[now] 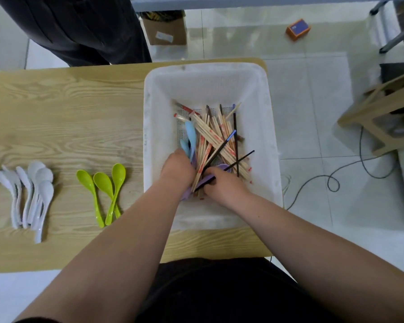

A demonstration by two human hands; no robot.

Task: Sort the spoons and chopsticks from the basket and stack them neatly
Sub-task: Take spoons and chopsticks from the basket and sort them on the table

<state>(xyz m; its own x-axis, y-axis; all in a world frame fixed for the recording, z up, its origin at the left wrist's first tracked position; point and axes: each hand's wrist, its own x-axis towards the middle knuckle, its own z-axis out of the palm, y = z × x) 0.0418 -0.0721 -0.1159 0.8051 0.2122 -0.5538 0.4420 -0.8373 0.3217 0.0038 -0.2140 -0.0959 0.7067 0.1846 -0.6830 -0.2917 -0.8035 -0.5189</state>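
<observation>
A white basket (261,94) on the wooden table's right end holds a heap of wooden chopsticks (216,134), a few black chopsticks (236,145) and blue spoons (189,136). Both my hands reach into its near end. My left hand (176,170) grips the blue spoons, with a purple handle showing below it. My right hand (224,185) holds a purple spoon (207,180) beside a black chopstick. On the table to the left lie three green spoons (105,183) and, further left, a pile of white spoons (33,192).
A person in dark trousers (79,29) stands at the table's far side. A cardboard box (166,29), an orange box (297,29), a wooden stool (383,113) and a cable (331,180) are on the tiled floor.
</observation>
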